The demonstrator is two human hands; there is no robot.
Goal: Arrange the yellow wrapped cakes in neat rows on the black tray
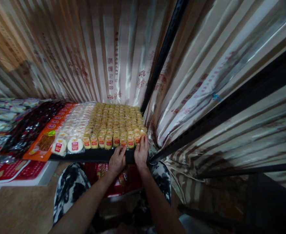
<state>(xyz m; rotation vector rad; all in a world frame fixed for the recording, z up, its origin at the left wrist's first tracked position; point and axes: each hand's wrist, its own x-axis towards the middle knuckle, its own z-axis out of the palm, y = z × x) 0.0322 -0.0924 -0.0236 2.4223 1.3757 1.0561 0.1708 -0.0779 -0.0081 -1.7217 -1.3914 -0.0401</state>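
Small yellow wrapped cakes [108, 140] with red labels stand in tight rows on a dark shelf [94, 155]. My left hand [118, 160] is at the shelf's front edge, its fingers curled and pressed together just below the front row; whatever it may hold is hidden. At the right end of that row, my right hand [142, 153] has its fingers closed against the corner wrapped cake [143, 131]. Left of the yellow rows are white round packaged cakes [75, 145] in clear wrappers.
Further left lie an orange snack bag [41, 145], dark shiny packs [28, 130] and white wrapped packs [4, 115]. A red box [130, 188] with some packs sits below, between my knees. Black metal posts [162, 55] and printed curtains [89, 52] enclose the back and right.
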